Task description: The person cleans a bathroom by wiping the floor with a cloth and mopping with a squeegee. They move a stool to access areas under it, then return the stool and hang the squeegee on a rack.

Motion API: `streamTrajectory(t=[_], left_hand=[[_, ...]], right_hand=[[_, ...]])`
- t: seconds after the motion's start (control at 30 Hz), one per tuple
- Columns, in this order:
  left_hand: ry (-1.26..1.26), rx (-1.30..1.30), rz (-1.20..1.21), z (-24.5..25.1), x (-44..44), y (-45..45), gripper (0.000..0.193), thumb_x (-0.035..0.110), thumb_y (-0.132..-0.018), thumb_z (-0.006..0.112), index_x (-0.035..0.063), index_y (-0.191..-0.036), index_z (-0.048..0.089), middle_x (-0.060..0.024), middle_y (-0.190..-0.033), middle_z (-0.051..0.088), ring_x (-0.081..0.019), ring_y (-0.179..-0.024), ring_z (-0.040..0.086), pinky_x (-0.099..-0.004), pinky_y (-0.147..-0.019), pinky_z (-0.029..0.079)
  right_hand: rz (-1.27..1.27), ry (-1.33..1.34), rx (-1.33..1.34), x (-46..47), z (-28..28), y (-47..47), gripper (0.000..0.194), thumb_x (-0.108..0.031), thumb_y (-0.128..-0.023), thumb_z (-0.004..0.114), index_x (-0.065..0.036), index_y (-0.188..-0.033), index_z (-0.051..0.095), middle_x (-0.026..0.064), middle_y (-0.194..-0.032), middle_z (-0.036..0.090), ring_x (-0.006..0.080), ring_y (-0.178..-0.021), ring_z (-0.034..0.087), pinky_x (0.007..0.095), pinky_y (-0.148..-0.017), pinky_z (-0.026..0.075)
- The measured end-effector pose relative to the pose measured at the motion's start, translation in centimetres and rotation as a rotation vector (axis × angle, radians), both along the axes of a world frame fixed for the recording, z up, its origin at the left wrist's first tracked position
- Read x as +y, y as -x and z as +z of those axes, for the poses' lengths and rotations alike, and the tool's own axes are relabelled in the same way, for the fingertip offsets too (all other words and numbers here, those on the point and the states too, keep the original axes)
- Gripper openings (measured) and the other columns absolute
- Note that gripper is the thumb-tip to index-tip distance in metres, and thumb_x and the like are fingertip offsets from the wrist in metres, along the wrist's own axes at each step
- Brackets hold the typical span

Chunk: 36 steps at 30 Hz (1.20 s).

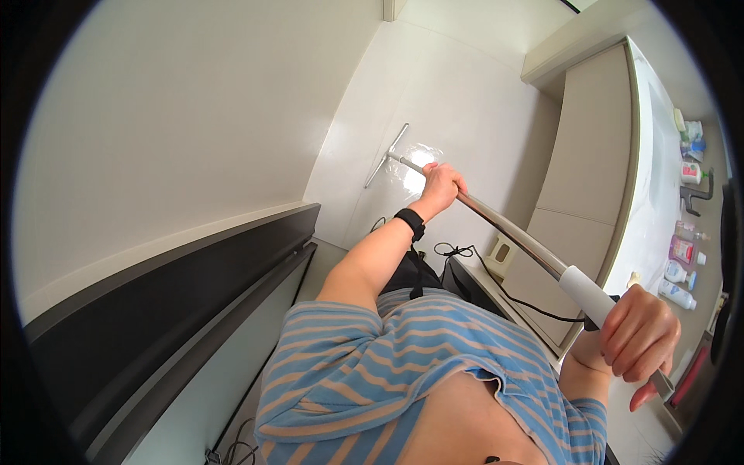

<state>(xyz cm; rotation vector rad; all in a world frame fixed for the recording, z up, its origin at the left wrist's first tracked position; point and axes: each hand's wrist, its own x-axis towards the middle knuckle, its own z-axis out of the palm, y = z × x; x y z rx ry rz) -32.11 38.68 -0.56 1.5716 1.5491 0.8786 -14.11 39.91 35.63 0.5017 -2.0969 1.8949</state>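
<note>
A floor squeegee [511, 230] with a long metal pole runs slantwise across the view. My left hand [440, 185], with a black band on its wrist, is wrapped around the lower part of the pole. At the top end, my right hand [639, 338] grips the handle just beyond a white sleeve [586, 295]. The thin, straight squeegee blade [378, 169] lies on the pale floor [471, 110]. Bright, glossy patches that look wet show on the floor [419, 168] beside the blade.
To the right stands a pale vanity cabinet [587, 139] with a white countertop [636, 238], a dark faucet [697, 195] and several bottles. A cream plastic stool [499, 256] and a loose black cable [511, 297] are close by. A dark-framed panel [192, 273] and a wall [192, 116] bound the left.
</note>
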Motion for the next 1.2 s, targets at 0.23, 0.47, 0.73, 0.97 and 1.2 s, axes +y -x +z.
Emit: streamTrajectory(t=[0.23, 0.47, 0.73, 0.97, 1.2], left_hand=[[-0.235, -0.164, -0.004, 2.0, -2.9, -0.1, 0.024, -0.013, -0.058, 0.046, 0.0090, -0.066, 0.050, -0.0019, -0.063, 0.051, -0.0201, -0.072, 0.053, -0.0366, -0.086, 0.025], [-0.213, -0.016, -0.017, 1.6, -2.4, 0.0, 0.022, -0.011, -0.058, 0.047, 0.0098, -0.064, 0.050, -0.0043, -0.066, 0.054, -0.0232, -0.076, 0.053, -0.0378, -0.079, 0.026], [-0.315, 0.222, 0.415, 0.4, -1.9, 5.0, 0.017, -0.004, -0.066, 0.049, 0.0117, -0.061, 0.045, -0.0013, -0.062, 0.050, -0.0200, -0.073, 0.052, -0.0366, -0.079, 0.024], [-0.215, 0.282, 0.348, -3.1, -1.8, 6.5, 0.017, -0.001, -0.067, 0.050, 0.0131, -0.060, 0.045, -0.0004, -0.061, 0.047, -0.0183, -0.073, 0.050, -0.0368, -0.079, 0.024], [-0.262, 0.101, 0.250, -3.6, -1.9, -0.5, 0.016, -0.001, -0.065, 0.050, 0.0135, -0.062, 0.045, -0.0007, -0.064, 0.049, -0.0194, -0.072, 0.049, -0.0378, -0.078, 0.024]], right_hand=[[-0.134, 0.024, 0.197, -0.4, 0.0, 0.7, 0.036, -0.014, -0.076, 0.059, -0.009, -0.044, 0.043, 0.0010, -0.042, 0.044, 0.0085, -0.035, 0.044, 0.0199, -0.039, 0.036], [-0.103, -0.012, 0.191, 0.8, 1.9, 1.6, 0.037, -0.019, -0.078, 0.059, -0.010, -0.045, 0.046, 0.0001, -0.045, 0.048, 0.0079, -0.039, 0.048, 0.0189, -0.044, 0.040], [-0.200, 0.105, 0.235, 1.6, -1.5, 1.7, 0.034, -0.023, -0.071, 0.063, -0.007, -0.047, 0.044, 0.0009, -0.045, 0.046, 0.0130, -0.037, 0.045, 0.0234, -0.044, 0.037], [-0.528, 0.320, 0.225, 0.2, -5.9, 1.4, 0.023, -0.010, -0.064, 0.056, -0.007, -0.046, 0.041, 0.0005, -0.039, 0.042, 0.0138, -0.032, 0.039, 0.0254, -0.041, 0.035], [-0.581, 0.199, 0.142, -1.3, -2.6, -1.2, 0.026, -0.009, -0.067, 0.058, -0.009, -0.046, 0.042, -0.0004, -0.040, 0.044, 0.0100, -0.033, 0.043, 0.0222, -0.041, 0.037]])
